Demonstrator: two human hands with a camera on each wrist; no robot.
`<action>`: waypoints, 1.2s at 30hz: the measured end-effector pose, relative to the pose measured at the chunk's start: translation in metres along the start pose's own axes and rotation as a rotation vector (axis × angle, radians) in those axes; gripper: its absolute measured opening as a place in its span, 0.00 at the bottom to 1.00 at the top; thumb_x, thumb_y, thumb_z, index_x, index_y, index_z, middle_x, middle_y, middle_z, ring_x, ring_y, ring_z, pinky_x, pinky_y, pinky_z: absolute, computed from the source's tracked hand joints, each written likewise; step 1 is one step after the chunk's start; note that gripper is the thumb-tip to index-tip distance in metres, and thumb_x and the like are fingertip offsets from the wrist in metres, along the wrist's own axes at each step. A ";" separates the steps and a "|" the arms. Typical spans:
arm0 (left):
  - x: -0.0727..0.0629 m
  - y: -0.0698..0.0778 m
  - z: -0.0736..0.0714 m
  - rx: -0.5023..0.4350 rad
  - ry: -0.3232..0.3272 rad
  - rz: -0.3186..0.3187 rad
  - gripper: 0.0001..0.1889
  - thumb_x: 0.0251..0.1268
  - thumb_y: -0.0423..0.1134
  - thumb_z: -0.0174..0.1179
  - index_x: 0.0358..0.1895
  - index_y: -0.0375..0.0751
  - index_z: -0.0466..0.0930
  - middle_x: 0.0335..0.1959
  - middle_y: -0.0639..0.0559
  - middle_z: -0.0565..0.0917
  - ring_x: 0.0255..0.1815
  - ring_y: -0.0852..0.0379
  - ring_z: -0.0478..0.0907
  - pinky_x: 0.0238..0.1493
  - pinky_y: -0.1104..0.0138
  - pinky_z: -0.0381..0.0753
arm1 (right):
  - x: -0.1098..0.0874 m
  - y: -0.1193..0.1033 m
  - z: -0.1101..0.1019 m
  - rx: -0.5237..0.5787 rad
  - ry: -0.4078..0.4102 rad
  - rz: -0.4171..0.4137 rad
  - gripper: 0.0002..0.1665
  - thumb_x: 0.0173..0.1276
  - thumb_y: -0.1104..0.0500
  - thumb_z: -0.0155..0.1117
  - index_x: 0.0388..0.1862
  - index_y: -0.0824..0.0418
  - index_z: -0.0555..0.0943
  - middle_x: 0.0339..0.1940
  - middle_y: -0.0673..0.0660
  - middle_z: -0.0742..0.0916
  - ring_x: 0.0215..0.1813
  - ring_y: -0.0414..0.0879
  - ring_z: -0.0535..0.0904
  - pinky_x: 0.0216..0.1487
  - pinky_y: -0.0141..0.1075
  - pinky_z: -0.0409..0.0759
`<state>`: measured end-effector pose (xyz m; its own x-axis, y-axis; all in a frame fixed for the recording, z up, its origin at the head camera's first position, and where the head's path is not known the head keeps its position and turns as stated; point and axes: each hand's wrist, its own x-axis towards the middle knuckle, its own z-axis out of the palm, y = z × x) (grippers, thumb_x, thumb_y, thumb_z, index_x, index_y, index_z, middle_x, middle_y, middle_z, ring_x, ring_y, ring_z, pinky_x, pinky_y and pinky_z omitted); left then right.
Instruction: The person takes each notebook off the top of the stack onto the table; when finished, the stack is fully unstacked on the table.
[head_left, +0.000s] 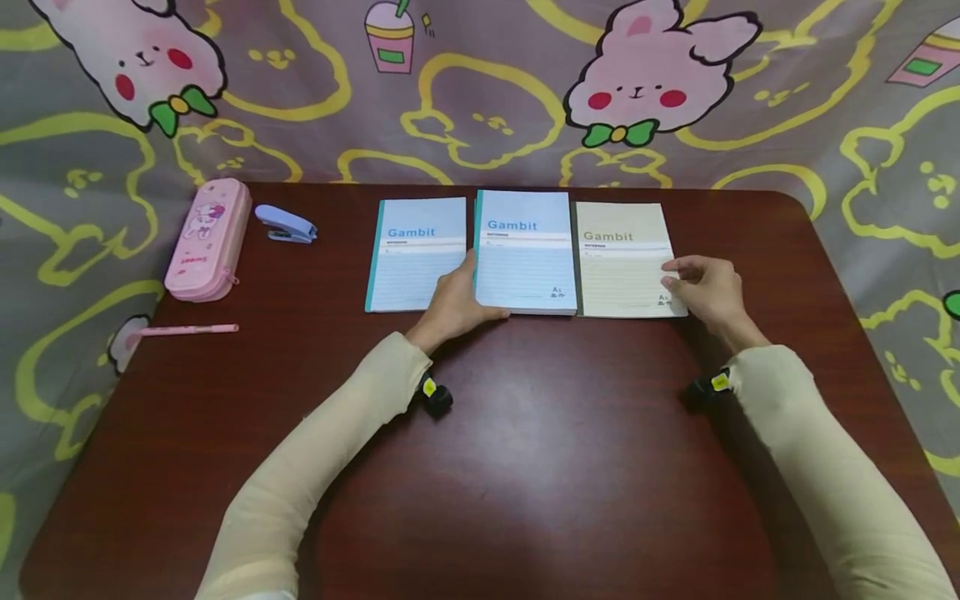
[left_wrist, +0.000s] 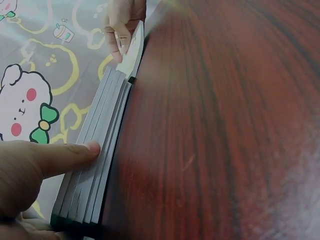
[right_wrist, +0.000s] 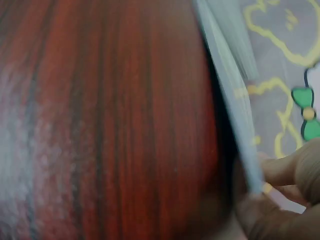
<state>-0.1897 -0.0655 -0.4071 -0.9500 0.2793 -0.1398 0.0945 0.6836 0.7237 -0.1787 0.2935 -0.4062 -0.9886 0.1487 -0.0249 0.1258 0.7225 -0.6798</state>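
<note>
Three sets of "Gambit" notebooks lie side by side. A blue stack of notebooks (head_left: 525, 267) is in the middle, with its layered edges (left_wrist: 92, 150) showing in the left wrist view. My left hand (head_left: 453, 304) rests at its lower left corner, thumb along the front edge and fingers down the left side. On the right is a cream notebook (head_left: 622, 267); my right hand (head_left: 708, 292) pinches its right edge, which is bent up from the table. Another blue notebook (head_left: 416, 267) lies left of the stack, near my left fingers.
At the back left of the brown table (head_left: 525, 467) lie a pink pencil case (head_left: 206, 242) and a blue stapler (head_left: 287, 225). A pink pen (head_left: 191, 330) lies in front of the case. Patterned cloth (head_left: 480, 108) hangs behind the table.
</note>
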 end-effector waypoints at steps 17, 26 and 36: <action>-0.002 0.000 -0.001 -0.017 -0.005 -0.040 0.63 0.47 0.46 0.76 0.77 0.34 0.37 0.77 0.39 0.53 0.76 0.45 0.55 0.73 0.57 0.62 | 0.002 -0.087 0.049 -0.054 -0.102 -0.256 0.22 0.66 0.52 0.66 0.51 0.67 0.81 0.44 0.69 0.87 0.45 0.60 0.86 0.36 0.42 0.82; 0.001 0.001 0.000 -0.027 0.009 -0.013 0.63 0.46 0.45 0.77 0.77 0.35 0.38 0.76 0.39 0.58 0.74 0.44 0.60 0.72 0.58 0.63 | 0.005 -0.116 0.087 -0.160 -0.065 -0.242 0.29 0.61 0.52 0.72 0.52 0.73 0.77 0.38 0.70 0.82 0.39 0.58 0.75 0.40 0.48 0.72; 0.002 -0.003 0.000 -0.041 0.035 0.011 0.59 0.43 0.44 0.79 0.76 0.39 0.47 0.65 0.39 0.74 0.63 0.44 0.73 0.65 0.57 0.72 | 0.006 -0.114 0.087 -0.104 -0.076 -0.103 0.29 0.62 0.52 0.71 0.55 0.68 0.76 0.41 0.69 0.83 0.40 0.57 0.77 0.40 0.46 0.74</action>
<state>-0.1917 -0.0667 -0.4098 -0.9588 0.2624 -0.1086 0.0933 0.6521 0.7523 -0.2063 0.1533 -0.3926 -0.9996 0.0222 -0.0169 0.0279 0.7977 -0.6024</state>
